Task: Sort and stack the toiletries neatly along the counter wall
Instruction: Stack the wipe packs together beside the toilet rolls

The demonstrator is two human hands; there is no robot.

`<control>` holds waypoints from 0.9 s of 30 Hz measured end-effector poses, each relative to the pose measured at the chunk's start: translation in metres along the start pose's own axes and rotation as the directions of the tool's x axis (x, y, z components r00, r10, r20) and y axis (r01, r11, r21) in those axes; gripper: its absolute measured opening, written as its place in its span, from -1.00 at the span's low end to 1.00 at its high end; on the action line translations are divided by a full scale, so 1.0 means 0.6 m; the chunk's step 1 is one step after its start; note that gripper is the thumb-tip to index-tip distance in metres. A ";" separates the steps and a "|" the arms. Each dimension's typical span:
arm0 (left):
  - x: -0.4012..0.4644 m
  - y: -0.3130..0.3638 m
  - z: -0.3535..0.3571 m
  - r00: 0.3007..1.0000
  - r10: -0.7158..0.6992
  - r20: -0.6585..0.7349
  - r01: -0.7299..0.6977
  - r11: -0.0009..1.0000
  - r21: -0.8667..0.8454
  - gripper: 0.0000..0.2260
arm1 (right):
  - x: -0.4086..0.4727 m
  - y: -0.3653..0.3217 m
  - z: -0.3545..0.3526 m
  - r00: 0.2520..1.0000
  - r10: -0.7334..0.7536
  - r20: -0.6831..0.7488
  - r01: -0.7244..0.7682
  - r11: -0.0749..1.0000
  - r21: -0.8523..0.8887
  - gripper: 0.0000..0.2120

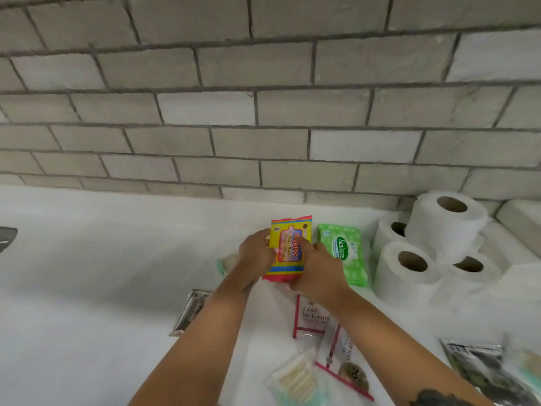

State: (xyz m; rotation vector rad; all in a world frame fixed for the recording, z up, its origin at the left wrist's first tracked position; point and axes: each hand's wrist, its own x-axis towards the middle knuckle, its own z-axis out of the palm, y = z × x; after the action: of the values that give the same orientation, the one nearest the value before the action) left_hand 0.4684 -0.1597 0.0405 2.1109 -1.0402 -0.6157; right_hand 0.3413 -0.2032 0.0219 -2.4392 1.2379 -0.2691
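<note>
Now both hands [288,259] grip the yellow wipes pack [288,247], long axis toward the wall [263,112].

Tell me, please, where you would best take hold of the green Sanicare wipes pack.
Pinch the green Sanicare wipes pack across its long side edges, coming from above: it lies flat, and the right hand and toilet paper rolls crowd its sides.

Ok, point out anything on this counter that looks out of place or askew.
The sachets and cotton buds near the front edge lie scattered at odd angles, away from the wall. A silver packet sits askew alone. The rolls and green wipes are already tidy; both hands hold the yellow pack.
</note>
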 end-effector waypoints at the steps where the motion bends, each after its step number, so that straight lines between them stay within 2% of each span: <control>1: 0.011 -0.001 0.004 1.000 0.002 0.004 -0.002 1.000 0.023 -0.59 | 0.009 0.002 0.004 1.000 0.002 0.009 -0.001 0.999 -0.049 -0.10; 4: 0.036 -0.007 0.019 1.000 0.015 0.010 -0.016 0.995 0.094 -0.61 | 0.032 0.011 0.017 1.000 -0.005 -0.005 0.005 0.986 -0.165 -0.17; 11: 0.073 -0.026 0.054 1.000 0.007 -0.014 -0.004 0.981 0.196 -0.57 | 0.062 0.033 0.028 1.000 0.009 0.016 -0.003 0.951 -0.311 -0.30; 16: 0.075 -0.035 0.068 0.997 0.028 -0.077 -0.014 0.984 0.177 -0.57 | 0.056 0.033 0.021 0.999 -0.043 0.019 0.047 0.931 -0.362 -0.08; 21: 0.079 -0.039 0.074 0.999 0.039 -0.031 -0.032 0.980 0.198 -0.57 | 0.060 0.038 0.033 0.997 -0.051 0.053 0.066 0.932 -0.355 -0.35; 27: 0.076 -0.037 0.073 0.998 0.046 -0.035 -0.038 0.978 0.206 -0.57 | 0.062 0.034 0.037 0.997 -0.030 0.074 0.056 0.924 -0.378 -0.39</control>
State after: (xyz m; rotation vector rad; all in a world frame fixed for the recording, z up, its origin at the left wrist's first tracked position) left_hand 0.4763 -0.2038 -0.0095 2.2625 -1.1659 -0.4609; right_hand 0.3558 -0.2382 -0.0068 -2.7768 1.3082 0.0499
